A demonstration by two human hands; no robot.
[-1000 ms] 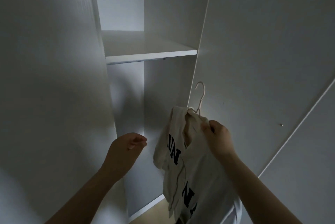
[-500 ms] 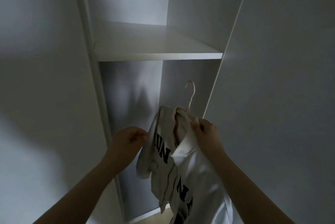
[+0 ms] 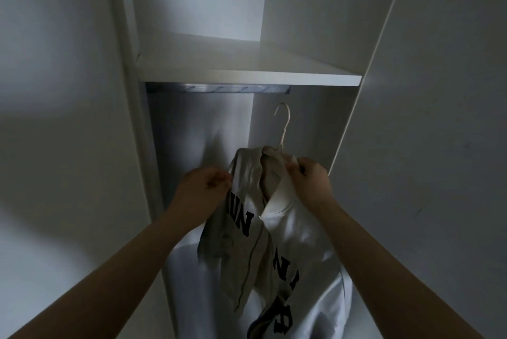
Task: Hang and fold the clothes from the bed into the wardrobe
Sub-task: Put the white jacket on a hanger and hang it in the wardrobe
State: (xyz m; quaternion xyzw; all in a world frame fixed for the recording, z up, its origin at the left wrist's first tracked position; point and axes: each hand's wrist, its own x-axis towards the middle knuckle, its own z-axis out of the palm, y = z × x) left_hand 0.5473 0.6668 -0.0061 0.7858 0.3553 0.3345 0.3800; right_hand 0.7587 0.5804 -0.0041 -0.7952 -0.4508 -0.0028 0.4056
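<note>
Cream jersey (image 3: 247, 242) with dark letters sat on a pale hanger (image 3: 284, 124) inside the white wardrobe (image 3: 301, 23), hook below the shelf (image 3: 247, 75) and rail (image 3: 216, 89). The right hand (image 3: 310, 183) gripped the cloth at the hanger's neck with curled fingers; the left hand (image 3: 201, 190) pinched the jersey's left edge.

Most of the hanger (image 3: 284, 133) inside the shirt (image 3: 301, 229); hem beyond the bottom edge.
</note>
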